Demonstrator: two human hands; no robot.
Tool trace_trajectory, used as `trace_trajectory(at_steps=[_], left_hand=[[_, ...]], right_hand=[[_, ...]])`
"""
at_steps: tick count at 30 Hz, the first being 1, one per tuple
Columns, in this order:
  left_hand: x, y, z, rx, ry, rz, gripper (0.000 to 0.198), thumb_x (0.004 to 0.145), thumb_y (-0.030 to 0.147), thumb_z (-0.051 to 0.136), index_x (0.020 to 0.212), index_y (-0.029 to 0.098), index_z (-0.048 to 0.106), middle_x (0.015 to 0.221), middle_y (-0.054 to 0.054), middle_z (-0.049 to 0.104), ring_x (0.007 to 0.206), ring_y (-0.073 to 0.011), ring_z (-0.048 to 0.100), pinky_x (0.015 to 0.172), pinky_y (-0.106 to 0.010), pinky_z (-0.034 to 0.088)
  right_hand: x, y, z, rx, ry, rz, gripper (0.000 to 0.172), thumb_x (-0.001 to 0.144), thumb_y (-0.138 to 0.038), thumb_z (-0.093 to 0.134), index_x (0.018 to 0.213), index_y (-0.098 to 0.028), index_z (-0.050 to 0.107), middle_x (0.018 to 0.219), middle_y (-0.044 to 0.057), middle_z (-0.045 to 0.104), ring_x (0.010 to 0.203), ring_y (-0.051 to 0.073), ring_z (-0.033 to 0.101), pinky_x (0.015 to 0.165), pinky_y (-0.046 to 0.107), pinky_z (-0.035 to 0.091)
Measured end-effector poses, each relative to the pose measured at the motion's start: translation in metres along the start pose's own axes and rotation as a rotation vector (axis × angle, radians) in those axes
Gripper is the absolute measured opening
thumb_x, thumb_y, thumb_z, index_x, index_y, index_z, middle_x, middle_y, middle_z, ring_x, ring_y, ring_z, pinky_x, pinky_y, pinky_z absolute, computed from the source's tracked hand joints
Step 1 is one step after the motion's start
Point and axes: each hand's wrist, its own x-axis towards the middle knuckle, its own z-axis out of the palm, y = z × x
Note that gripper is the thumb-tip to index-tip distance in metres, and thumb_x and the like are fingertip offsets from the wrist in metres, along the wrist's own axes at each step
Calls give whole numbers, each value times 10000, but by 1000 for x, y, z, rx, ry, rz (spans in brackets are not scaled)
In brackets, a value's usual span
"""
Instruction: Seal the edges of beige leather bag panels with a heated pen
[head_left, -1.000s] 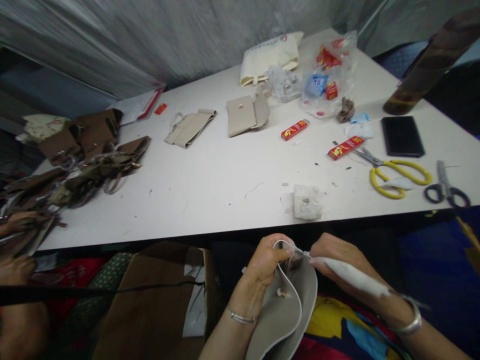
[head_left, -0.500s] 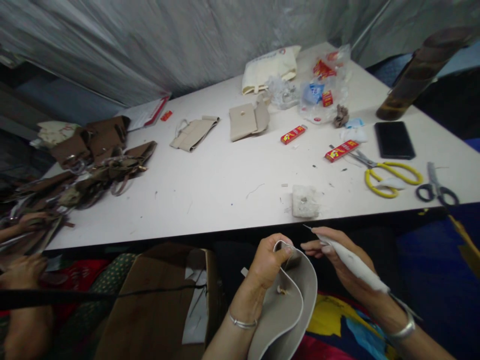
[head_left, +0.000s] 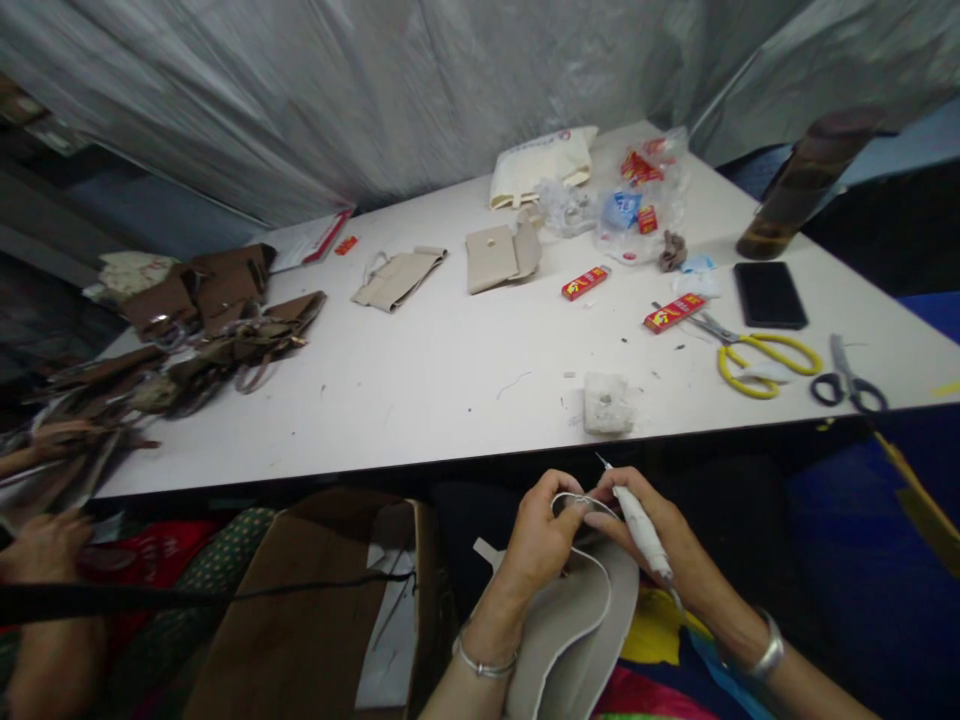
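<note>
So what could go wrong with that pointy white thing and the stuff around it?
The white tool in the right hand has a thin tip sticking out near the left hand, so a slip could poke a finger. If it tipped down, it might scratch the beige piece that both hands are pinching. And the black-handled scissors lie close to the table's edge, so a bump might knock them off.

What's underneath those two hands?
Below the left hand and right hand hangs a beige folded piece, with colourful cloth showing beside it. The hands cover part of its rim; its folds hide whatever lies deeper.
</note>
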Motion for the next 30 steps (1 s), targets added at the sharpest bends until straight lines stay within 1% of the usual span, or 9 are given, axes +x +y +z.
trace_trajectory(at_steps=[4,9,14,18,20,23,26,28,30], left_hand=[[-7,1,-3,-32,7,28,140,796,120,630,914,193,620,860,9,620,811,-159,547,763,-275,416],[-15,5,-6,-88,-5,51,235,742,88,651,954,187,636,871,8,593,818,-157,526,764,-269,407],[-27,16,-8,-121,-105,73,243,766,116,693,1002,173,674,865,8,596,778,-144,522,723,-265,400],[-36,24,-14,-142,-220,129,319,727,106,747,1039,172,720,959,-30,663,892,-182,592,808,-281,444],[-38,26,-17,-224,-300,190,387,723,167,812,1102,189,735,1021,-49,684,973,-217,616,872,-301,465],[-39,27,-18,-339,-371,317,471,748,387,878,1162,205,747,1091,-77,695,1050,-261,627,941,-335,490],[-39,24,-19,-377,-276,355,547,758,569,854,1153,199,779,1209,-119,712,1200,-319,615,1063,-373,485],[-39,20,-23,-425,-167,258,560,733,578,869,1147,209,793,1275,-132,725,1294,-356,599,1141,-414,467],[-38,16,-28,-456,-68,128,575,639,561,925,1077,206,816,1249,-135,754,1269,-382,631,1132,-453,499]], right_hand=[[3,-8,7,64,-23,-12,301,933,-480,749,1019,-243,586,887,-19,635,780,163,615,687,249,516],[2,-20,12,135,1,-48,332,908,-488,783,953,-225,585,823,-22,610,727,159,586,648,252,510],[-14,-19,10,134,45,-106,264,919,-431,776,922,-226,610,842,-7,655,737,169,606,641,255,505],[-33,-27,7,74,114,-178,132,946,-326,729,915,-232,641,815,-13,690,694,161,631,596,234,496],[-44,-34,4,51,174,-251,96,937,-281,729,899,-235,653,800,-16,701,676,159,647,582,226,501],[-63,-47,-5,-12,315,-390,92,928,-231,740,882,-240,661,808,-17,708,663,157,657,587,223,520],[-82,-60,-21,-113,500,-531,111,933,-184,742,916,-251,655,837,-10,718,704,172,683,646,244,556],[-93,-68,-38,-174,621,-628,152,939,-149,729,946,-266,632,863,-10,731,737,179,703,678,258,569],[-104,-77,-59,-254,754,-691,187,939,-137,731,954,-278,609,881,-18,746,751,180,715,720,276,580]])
